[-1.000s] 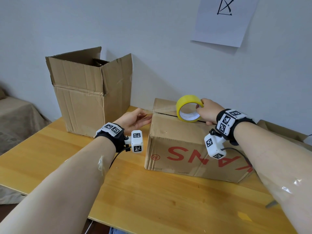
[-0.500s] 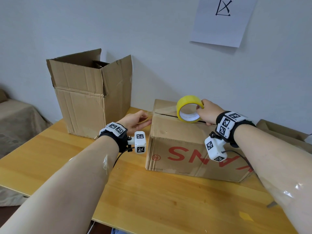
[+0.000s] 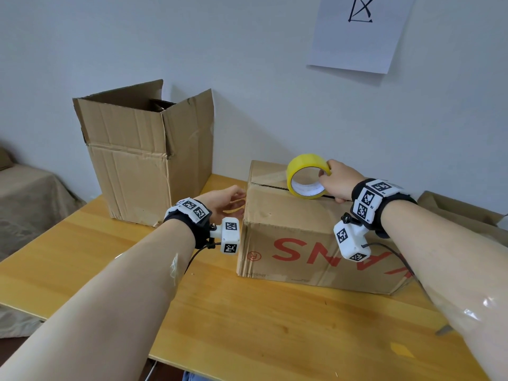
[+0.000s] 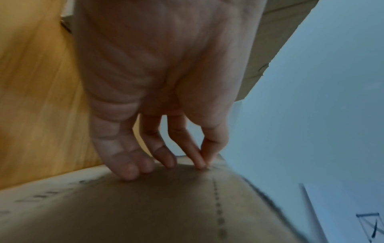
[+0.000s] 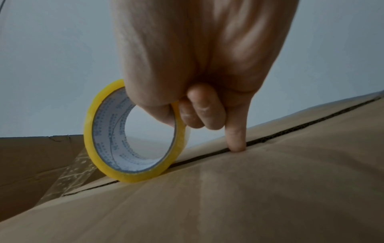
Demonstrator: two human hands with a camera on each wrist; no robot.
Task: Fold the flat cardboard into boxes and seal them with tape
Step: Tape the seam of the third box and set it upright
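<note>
Partly hidden: right hand [image 3: 339,180] grips tape roll [image 3: 305,176]; left hand [image 3: 224,202] fingertips press box [image 3: 302,229].

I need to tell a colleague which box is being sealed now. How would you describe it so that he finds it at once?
On the wooden table by the white wall stand two boxes. Take the low, wide box on the right, not the tall box with open flaps. It alone has red letters on its front, and the right hand holds a yellow tape roll on its top seam.
</note>
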